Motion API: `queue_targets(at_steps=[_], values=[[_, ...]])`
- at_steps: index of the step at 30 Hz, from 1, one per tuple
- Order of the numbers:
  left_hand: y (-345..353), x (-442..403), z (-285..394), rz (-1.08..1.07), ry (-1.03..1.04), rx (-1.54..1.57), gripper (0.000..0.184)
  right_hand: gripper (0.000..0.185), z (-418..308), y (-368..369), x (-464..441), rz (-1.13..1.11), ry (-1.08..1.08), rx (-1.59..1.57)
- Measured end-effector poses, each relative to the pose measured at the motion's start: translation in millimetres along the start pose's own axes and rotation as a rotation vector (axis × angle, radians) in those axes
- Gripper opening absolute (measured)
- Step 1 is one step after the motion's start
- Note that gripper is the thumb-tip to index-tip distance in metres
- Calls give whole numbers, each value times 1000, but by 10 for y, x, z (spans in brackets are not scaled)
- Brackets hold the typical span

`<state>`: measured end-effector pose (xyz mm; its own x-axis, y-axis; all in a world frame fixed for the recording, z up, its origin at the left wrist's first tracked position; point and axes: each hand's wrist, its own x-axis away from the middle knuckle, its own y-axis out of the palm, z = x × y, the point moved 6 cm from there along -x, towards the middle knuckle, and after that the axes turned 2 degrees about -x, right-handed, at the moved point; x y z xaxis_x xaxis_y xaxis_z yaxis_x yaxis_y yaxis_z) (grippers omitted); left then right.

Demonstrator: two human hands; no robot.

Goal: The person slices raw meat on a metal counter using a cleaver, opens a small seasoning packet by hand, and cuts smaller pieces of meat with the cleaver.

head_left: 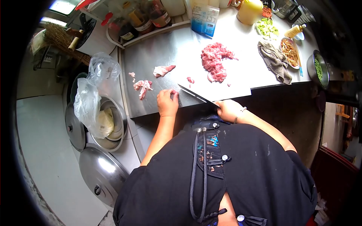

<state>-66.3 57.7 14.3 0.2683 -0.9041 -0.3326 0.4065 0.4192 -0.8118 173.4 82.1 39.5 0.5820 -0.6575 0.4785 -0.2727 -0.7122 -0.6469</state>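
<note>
My right hand (229,110) grips a knife (197,95) at the counter's front edge, its blade seen nearly edge-on and pointing left. My left hand (167,103) rests on the metal counter with its fingers curled together; what they hold, if anything, I cannot make out. Just beyond it lie fatty meat trimmings (143,87) and a larger pale-and-red piece of meat (164,71). To the right, past the blade, a heap of sliced raw meat (215,62) is spread out, with a few small meat scraps (190,80) nearer the knife.
A grey cloth (275,62), a plate of shredded food (289,52) with chopsticks, and a bowl of chopped greens (320,67) stand right. Behind are a blue-white bag (204,19), a yellow jar (249,12) and bottles (160,17). Left: a metal basin (122,124) and pot lids (100,171).
</note>
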Motion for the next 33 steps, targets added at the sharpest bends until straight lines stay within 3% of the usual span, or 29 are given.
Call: queue_targets(at_steps=[3, 10, 12, 15, 21, 24, 33], values=[[16, -18, 39, -11, -60, -64, 13, 31, -28, -40, 15, -45, 24, -18], [177, -43, 211, -144, 151, 209, 22, 31, 51, -62, -3, 3, 54, -19], [148, -28, 132, -113, -24, 315, 18, 31, 57, -90, -12, 11, 67, -37], [85, -35, 84, -3, 27, 260, 16, 32, 35, -111, -8, 10, 56, -33], [97, -51, 160, -80, 101, 35, 11, 31, -43, -76, -5, -8, 10, -30], [171, -22, 212, -91, 160, 89, 10, 31, -41, -59, -18, 32, -15, -22], [83, -4, 131, -29, 61, 18, 10, 30, 17, -44, -27, -25, 31, -15]])
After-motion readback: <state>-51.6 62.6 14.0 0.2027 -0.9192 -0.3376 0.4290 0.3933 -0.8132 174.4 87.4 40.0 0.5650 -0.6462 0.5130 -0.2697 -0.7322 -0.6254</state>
